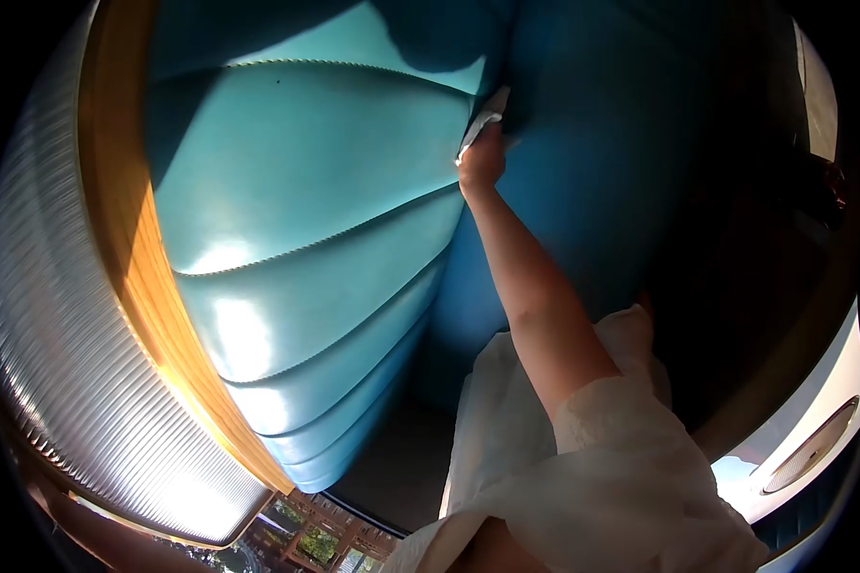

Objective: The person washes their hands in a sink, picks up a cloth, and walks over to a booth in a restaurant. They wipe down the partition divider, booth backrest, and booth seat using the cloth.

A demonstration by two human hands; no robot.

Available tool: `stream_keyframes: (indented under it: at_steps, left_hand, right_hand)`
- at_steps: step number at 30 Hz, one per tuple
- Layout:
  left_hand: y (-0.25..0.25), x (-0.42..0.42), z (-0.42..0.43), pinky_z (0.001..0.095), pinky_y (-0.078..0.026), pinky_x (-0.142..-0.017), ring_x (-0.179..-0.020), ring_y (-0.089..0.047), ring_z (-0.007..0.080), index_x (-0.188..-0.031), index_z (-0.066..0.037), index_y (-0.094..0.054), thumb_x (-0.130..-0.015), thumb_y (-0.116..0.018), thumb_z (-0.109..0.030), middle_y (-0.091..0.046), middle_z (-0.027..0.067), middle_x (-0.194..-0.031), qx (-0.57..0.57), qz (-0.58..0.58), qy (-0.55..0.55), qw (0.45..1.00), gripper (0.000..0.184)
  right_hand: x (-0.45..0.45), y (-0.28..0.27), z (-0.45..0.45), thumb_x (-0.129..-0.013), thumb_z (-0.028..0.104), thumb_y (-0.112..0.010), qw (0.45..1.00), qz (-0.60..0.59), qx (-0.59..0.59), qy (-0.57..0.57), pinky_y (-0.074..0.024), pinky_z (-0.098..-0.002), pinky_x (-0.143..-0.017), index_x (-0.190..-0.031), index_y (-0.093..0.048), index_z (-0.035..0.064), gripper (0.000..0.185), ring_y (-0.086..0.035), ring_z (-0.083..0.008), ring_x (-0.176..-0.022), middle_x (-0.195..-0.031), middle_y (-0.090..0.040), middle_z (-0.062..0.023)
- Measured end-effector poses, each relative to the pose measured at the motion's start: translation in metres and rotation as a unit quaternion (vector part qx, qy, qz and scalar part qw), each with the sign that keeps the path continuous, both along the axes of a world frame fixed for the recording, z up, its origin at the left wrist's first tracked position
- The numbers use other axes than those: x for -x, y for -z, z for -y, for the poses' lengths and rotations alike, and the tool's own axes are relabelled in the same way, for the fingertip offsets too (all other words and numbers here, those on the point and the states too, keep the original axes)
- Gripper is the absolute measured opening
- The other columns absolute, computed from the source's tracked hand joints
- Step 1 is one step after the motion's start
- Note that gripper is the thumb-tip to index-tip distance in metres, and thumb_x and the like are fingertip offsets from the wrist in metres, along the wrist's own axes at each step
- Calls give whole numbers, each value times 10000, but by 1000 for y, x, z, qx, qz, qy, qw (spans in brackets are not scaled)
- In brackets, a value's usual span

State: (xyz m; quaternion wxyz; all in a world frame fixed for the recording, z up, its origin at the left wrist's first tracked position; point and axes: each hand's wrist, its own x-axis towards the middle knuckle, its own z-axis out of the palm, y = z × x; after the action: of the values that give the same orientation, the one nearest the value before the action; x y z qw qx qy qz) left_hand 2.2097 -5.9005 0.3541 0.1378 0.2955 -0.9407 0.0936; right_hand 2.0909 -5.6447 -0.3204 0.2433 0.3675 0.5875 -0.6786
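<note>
My right hand [483, 160] is closed around a white cloth [487, 119], which looks thin and crumpled. It is at the crease where the padded turquoise backrest [325, 162] meets the darker blue seat [583, 181]. The cloth touches the backrest's edge, and part of it sticks out beyond the fingers. Stitched seams and curved folds cross the backrest, with bright sun patches and shadows on it. My bare right forearm [535, 277] reaches over the seat from a loose white sleeve [602, 411]. No left hand can be made out.
A wooden trim [162, 315] borders the backrest, with a ribbed, clear panel [76, 315] beyond it. Brick and windows [320, 544] show at the bottom. A pale surface with an oval mesh piece [812, 446] is at the lower right. Deep shadow covers the right side.
</note>
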Motion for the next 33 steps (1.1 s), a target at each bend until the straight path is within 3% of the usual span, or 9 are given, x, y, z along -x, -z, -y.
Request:
stream_keyframes:
  at_steps: [2, 8, 10, 14, 18, 21, 24, 28, 33]
  left_hand:
    - [-3, 0, 0, 379, -338, -988, -1200, -418, 235, -1323, -143, -389, -839, -481, -534, -450, 106, -1296, 1, -6, 2, 1000, 629]
    - [-8, -2, 0, 374, -343, -983, -1193, -424, 234, -1319, -134, -393, -838, -489, -527, -456, 108, -1290, -4, -2, 6, 1000, 628]
    - [-7, -7, 1, 372, -345, -981, -1191, -426, 234, -1318, -131, -394, -838, -492, -524, -457, 109, -1288, -7, -5, 2, 1000, 628]
    - [-6, -1, 4, 368, -348, -978, -1186, -430, 233, -1315, -125, -396, -838, -497, -519, -461, 111, -1284, -8, -5, 5, 1000, 627]
    - [-7, 1, 4, 365, -351, -975, -1182, -434, 233, -1313, -119, -399, -838, -502, -514, -464, 112, -1279, -10, -3, 12, 1000, 626]
    - [-6, 1, 4, 362, -354, -973, -1179, -437, 232, -1311, -115, -401, -838, -506, -510, -467, 114, -1276, -13, 1, 15, 1000, 626]
    - [-7, 2, 3, 360, -356, -970, -1175, -440, 232, -1309, -110, -403, -837, -510, -506, -470, 115, -1273, -15, 2, 27, 1000, 625]
    - [-4, 3, 6, 356, -359, -967, -1171, -444, 231, -1306, -104, -405, -837, -516, -501, -473, 117, -1269, -22, -11, 40, 999, 625]
    - [-5, 4, 7, 352, -363, -963, -1166, -450, 231, -1303, -96, -408, -837, -522, -495, -477, 119, -1264, -34, -26, 55, 998, 624]
  right_hand:
    - [-31, 25, -18, -874, 379, -409, 944, -41, -168, -282, -400, -321, -888, -1308, -335, 14, 572, -499, -236, -1087, -1212, -500, -114]
    - [-47, 101, -22, -882, 212, -499, 948, -286, -136, -40, -442, -326, -818, -1133, -491, 43, 302, -572, -249, -946, -1016, -584, -115]
    - [27, 15, -35, -832, 109, -562, 936, -344, -48, 64, -437, -318, -804, -1086, -476, 49, 275, -571, -235, -913, -993, -585, -97]
    - [41, 18, 6, -820, 258, -573, 924, -189, -310, -116, -442, -372, -842, -1123, -407, 14, 423, -548, -322, -998, -1073, -556, -185]
    - [-29, 0, -6, -900, 425, -320, 941, 33, -175, -287, -319, -361, -1003, -1356, -202, 60, 596, -377, -292, -1230, -1382, -308, -151]
    - [-92, 103, 11, -936, 370, -232, 866, -362, -295, -179, -230, -337, -1051, -1384, -186, 73, 540, -360, -241, -1245, -1424, -252, -121]
    - [-43, 56, -8, -915, 300, -400, 974, -186, 127, -4, -410, -310, -883, -1205, -445, 11, 412, -491, -266, -1091, -1226, -466, -207]
    - [11, -14, 24, -863, 295, -488, 996, -48, -62, -52, -469, -329, -760, -1054, -472, -25, 373, -588, -317, -895, -988, -599, -189]
    - [-36, -180, 4, -882, 188, -434, 960, -272, 16, -64, -439, -381, -720, -980, -475, -26, 239, -568, -375, -811, -838, -586, -226]
